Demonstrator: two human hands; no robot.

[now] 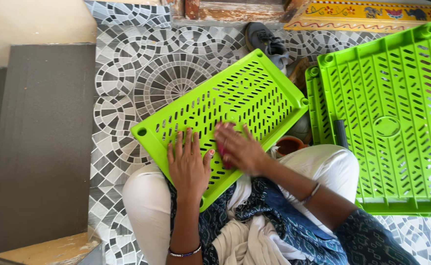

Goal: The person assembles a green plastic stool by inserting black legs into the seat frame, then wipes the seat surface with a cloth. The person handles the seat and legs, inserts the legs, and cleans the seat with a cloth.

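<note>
- Head view: we sat on the patterned tile floor [142,78] with a lime-green slotted plastic tray [225,105] tilted across our lap, its near edge on our thighs.
- Left hand [188,164] lay flat on the tray's near part, fingers spread and apart, clamped on nothing; it looked to be pressing the tray down to steady it.
- Right hand [237,147] was blurred, its grip closed around a small pink thing [223,147], maybe a cloth or sponge; we could not tell which. It touched the tray surface just beside the left hand.
- Step in hand, as we judged it: rubbing or wiping the tray's slotted face, near the middle of its near half.
- Next move would call for keeping the left palm firm so the tray did not slide off the lap, and working the pink thing along the slots toward the far corner.
- To our right, two more green trays [387,118] were stacked on the floor, well apart from both hands.
- A small brown clay cup [289,145] sat by our right knee; a grey shoe [267,41] lay beyond the tray.
</note>
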